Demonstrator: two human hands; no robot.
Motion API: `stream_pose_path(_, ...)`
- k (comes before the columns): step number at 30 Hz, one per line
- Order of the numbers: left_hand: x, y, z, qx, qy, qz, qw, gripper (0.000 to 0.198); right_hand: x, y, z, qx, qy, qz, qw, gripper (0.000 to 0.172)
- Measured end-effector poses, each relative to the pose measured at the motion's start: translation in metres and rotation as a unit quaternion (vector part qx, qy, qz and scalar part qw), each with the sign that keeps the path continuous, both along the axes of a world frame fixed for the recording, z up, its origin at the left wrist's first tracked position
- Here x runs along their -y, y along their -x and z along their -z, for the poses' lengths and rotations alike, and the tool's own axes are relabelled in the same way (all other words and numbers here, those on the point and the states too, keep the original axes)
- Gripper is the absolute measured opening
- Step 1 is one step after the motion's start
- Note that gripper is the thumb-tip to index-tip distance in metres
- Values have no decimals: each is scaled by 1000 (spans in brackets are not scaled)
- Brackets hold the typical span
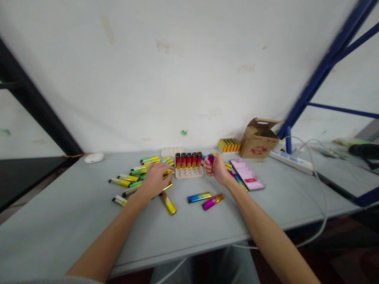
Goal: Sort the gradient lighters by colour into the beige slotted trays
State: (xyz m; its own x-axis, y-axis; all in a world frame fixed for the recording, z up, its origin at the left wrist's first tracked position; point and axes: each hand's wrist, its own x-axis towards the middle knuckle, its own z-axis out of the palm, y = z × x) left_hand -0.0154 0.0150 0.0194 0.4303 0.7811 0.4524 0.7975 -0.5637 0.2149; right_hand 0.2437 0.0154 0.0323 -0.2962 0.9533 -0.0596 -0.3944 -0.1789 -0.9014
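On the grey bench in front of us, our right hand is closed around a purple lighter, pinching it upright between thumb and fingers just beside a beige tray. Our left hand lies curved over a loose heap of yellow-green lighters, close to the tray's edge; we cannot tell whether it grips one. Five red lighters stand upright in the tray's back row, and its front wells look bare. A bump from either hand could topple them, since they stand close together and both hands are working right against them. A lighter could also slip from that narrow pinch and skid across the smooth top. We count two lighters lying apart in front, a blue-gold one and a magenta-orange one, plus one gold lighter near the left wrist. The heap runs to roughly fifteen, partly hidden, so we cannot be exact. Farther right sit one cardboard box and one phone.
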Motion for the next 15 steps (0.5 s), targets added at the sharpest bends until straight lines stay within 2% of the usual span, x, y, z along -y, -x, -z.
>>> stream_pose_path(10, -1, 0, 2, -20, 9, 1, 1000, 25, 0, 1, 3, 14, 22, -32, 999, 27)
stream_pose_path(15, -1, -1, 2, -22, 11, -2, 1000, 24, 0, 2, 1, 27, 17, -13, 999, 20)
